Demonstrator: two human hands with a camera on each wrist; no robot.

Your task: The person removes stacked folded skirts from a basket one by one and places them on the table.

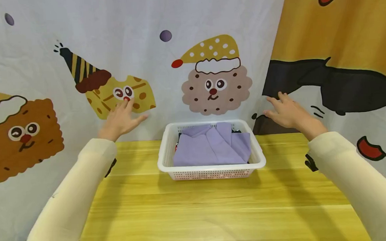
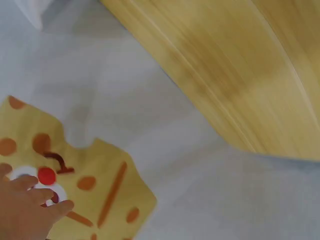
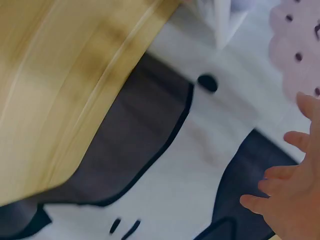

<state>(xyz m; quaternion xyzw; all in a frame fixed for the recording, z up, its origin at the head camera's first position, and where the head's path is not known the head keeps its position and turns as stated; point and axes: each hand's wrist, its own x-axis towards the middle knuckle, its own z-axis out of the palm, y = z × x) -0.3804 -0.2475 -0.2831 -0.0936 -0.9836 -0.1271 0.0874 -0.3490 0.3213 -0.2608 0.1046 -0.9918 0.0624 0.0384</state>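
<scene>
A white plastic basket point(image 1: 213, 167) with perforated sides stands at the back of the wooden table. Folded lilac cloth point(image 1: 208, 145) fills most of it, and bits of darker and red material peek out around the cloth's edges. To the basket's left, raised in the air, is my left hand point(image 1: 122, 120), fingers extended and holding nothing. My right hand point(image 1: 286, 112) hovers on the other side, its fingers spread, also holding nothing. Neither hand touches the basket. The wrist views show each hand's fingers in front of the printed curtain.
Yellow wood-grain table point(image 1: 206, 213) extends from the basket toward me. Behind it hangs a white curtain point(image 1: 132, 24) printed with cartoon biscuits and cheese, with an orange and black section on the right. In the right wrist view a corner of the basket point(image 3: 222, 22) shows at the top.
</scene>
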